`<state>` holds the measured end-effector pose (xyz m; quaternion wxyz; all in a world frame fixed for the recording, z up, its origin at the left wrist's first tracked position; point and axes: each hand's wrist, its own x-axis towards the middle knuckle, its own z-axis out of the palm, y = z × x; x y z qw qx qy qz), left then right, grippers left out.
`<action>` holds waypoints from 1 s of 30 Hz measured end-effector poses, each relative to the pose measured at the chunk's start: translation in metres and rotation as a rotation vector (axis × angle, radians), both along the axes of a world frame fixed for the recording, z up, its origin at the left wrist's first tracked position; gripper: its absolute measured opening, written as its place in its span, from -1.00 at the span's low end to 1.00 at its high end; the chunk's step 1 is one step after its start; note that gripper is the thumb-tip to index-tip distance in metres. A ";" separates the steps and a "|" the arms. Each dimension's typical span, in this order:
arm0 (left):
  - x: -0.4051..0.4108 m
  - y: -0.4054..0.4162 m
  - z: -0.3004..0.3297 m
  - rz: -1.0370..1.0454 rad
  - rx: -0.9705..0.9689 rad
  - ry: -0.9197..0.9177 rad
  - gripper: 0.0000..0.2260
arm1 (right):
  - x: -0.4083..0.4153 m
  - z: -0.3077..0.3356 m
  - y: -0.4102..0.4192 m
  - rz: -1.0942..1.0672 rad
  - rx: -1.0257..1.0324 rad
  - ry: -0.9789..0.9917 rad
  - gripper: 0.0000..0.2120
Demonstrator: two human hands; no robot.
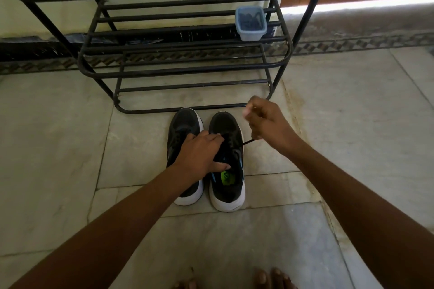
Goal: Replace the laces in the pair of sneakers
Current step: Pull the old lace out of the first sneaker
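Head view: lacing in hand, at floor level.
Left hand point(199, 152) grips the right-hand shoe point(227, 183) at its tongue; right hand point(265, 122) pinches the lace point(248, 142), drawn taut sideways. The shoe stands on the floor point(70, 148) before the rack point(195, 70).

a home entryway: black metal shoe rack point(183, 70) against the wall, sneakers point(206, 159) on stone tile floor point(340, 124).

The left grip point(199, 155) covers much of the left shoe point(185, 122); bare toes point(270, 279) are cut off below.
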<state>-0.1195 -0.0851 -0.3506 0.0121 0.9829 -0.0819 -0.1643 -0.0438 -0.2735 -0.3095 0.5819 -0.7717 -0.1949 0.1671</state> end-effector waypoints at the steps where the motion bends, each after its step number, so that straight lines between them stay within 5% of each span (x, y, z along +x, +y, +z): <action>1: -0.001 0.000 0.000 0.002 -0.002 0.000 -0.23 | 0.002 0.000 0.001 0.085 -0.170 -0.178 -0.89; 3: -0.001 -0.001 0.000 -0.001 0.002 0.008 -0.24 | 0.005 -0.005 0.002 0.311 -0.496 -0.459 -0.88; 6: 0.000 -0.002 -0.001 -0.006 0.017 0.013 -0.23 | 0.009 -0.019 0.001 0.488 -0.787 -0.577 -0.82; 12: -0.003 0.001 0.003 -0.009 -0.046 -0.012 -0.25 | 0.006 -0.029 -0.011 0.285 -0.844 -0.680 -0.96; 15: -0.012 0.001 0.001 0.044 -0.274 -0.122 -0.46 | -0.008 -0.034 -0.020 0.179 -0.883 -0.620 -0.83; 18: -0.019 -0.001 -0.005 0.082 -0.491 -0.250 -0.74 | -0.038 -0.047 -0.024 0.041 -0.850 -0.637 -0.75; 22: -0.018 -0.007 -0.010 0.090 -0.533 -0.297 -0.94 | -0.077 -0.063 -0.019 -0.038 -0.599 -0.552 -0.72; 27: -0.013 -0.010 -0.014 0.187 -0.639 -0.244 -0.93 | -0.098 -0.080 -0.005 -0.096 -0.369 -0.385 -0.64; 30: -0.005 -0.004 -0.013 0.496 -0.852 -0.137 -0.89 | -0.105 -0.087 0.000 -0.187 -0.360 -0.341 -0.70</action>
